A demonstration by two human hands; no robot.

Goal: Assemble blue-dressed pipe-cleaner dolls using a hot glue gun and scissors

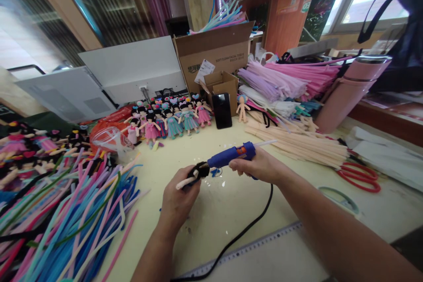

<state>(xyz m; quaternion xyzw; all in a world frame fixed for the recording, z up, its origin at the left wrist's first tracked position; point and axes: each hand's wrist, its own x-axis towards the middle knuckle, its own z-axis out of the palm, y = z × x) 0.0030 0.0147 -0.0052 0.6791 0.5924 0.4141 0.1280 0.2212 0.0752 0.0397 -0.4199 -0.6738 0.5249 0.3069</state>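
My right hand is wrapped round a blue hot glue gun, with a clear glue stick poking out of its back end. The gun's nozzle points left and meets or nearly meets a small pipe-cleaner doll piece, black with a cream limb sticking out. That piece is pinched in my left hand, and the fingers hide part of it. Below the nozzle, small blue bits lie on the table. A black cord runs from the gun toward the front edge.
Finished dolls stand at the back beside a black phone. Loose pipe cleaners heap at left; beige bundles, red-handled scissors and a pink flask are at right. A ruler strip crosses the front.
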